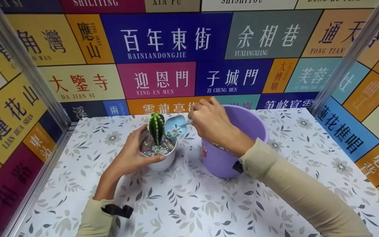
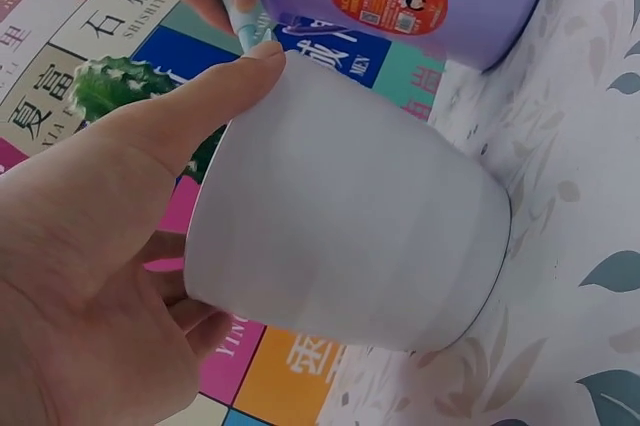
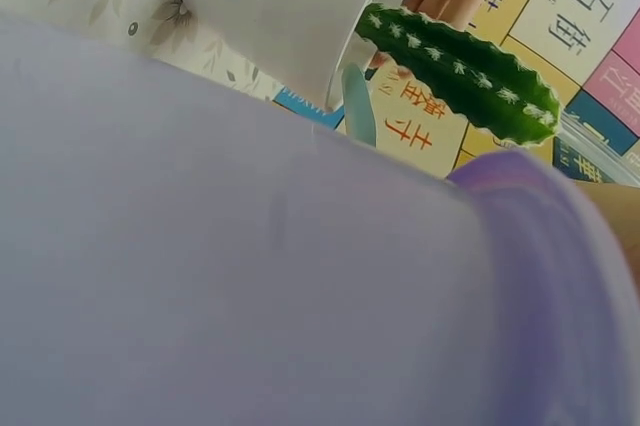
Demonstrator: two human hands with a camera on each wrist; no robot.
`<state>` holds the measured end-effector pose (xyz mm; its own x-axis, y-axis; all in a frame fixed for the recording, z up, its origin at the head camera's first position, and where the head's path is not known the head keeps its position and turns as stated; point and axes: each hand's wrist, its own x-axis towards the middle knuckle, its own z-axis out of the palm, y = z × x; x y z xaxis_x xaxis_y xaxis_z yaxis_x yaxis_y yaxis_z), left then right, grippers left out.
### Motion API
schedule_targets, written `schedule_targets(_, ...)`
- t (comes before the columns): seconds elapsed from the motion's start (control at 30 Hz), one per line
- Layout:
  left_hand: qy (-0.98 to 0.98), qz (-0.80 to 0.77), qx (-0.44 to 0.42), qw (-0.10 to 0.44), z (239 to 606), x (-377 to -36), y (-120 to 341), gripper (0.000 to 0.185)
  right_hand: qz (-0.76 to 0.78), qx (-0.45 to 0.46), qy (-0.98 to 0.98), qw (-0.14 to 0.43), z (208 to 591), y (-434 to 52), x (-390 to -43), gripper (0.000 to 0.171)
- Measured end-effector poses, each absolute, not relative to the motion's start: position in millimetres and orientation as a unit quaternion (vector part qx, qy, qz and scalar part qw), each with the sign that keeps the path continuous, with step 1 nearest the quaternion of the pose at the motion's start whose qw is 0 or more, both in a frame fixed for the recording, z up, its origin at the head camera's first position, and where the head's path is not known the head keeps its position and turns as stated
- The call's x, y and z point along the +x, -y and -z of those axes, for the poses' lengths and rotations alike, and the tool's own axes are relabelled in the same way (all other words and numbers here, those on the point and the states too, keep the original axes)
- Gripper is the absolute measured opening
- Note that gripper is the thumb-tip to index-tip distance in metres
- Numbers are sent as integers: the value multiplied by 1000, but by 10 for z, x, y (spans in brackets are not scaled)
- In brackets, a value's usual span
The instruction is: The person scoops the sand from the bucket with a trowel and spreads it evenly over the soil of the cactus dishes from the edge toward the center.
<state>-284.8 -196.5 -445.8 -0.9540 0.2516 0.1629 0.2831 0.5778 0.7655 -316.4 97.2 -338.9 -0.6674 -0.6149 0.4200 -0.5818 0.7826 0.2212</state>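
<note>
A white flowerpot (image 1: 163,162) stands on the table with a green cactus (image 1: 157,129) in it, and colourful small pebbles (image 1: 161,150) cover much of its soil. My left hand (image 1: 128,157) grips the pot from the left, its thumb at the rim in the left wrist view. With my right hand (image 1: 213,122) I hold a light-blue scoop (image 1: 176,122) by its handle. More pebbles lie in the scoop, which is tipped at the pot's right rim beside the cactus. In the right wrist view the scoop's edge (image 3: 357,111) shows at the pot's mouth; my right hand is hidden there.
Right of the pot stands a purple bucket (image 1: 222,166), its rim passing under my right forearm, with small pebbles inside. A leaf-patterned cloth (image 1: 189,204) covers the table. Colourful lettered panels (image 1: 163,36) and upright clear posts (image 1: 344,49) border it.
</note>
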Motion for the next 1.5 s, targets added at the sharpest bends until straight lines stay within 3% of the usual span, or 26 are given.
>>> schedule_targets(0.2, 885, 433, -167, 17, 4447, -2834, 1945, 128, 34, 324, 914, 241, 3393, -955, -3161, 11)
schedule_targets(0.5, 912, 389, -127, 40, 4471, -2825, 1858, 132, 35, 316, 916, 243, 3388, -939, -3152, 10)
schedule_targets(0.77, 898, 419, -133, 21, 4453, -2833, 1914, 134, 27, 307, 924, 227, 3375, -947, -3150, 13)
schedule_targets(1.3, 885, 431, -178, 4, 4399, -2814, 1969, 126, 31, 308, 908, 284, 3413, -950, -3165, 7)
schedule_targets(1.5, 898, 413, -152, 11, 4433, -2808, 1906, 131, 35, 303, 903, 304, 3425, -940, -3152, 7)
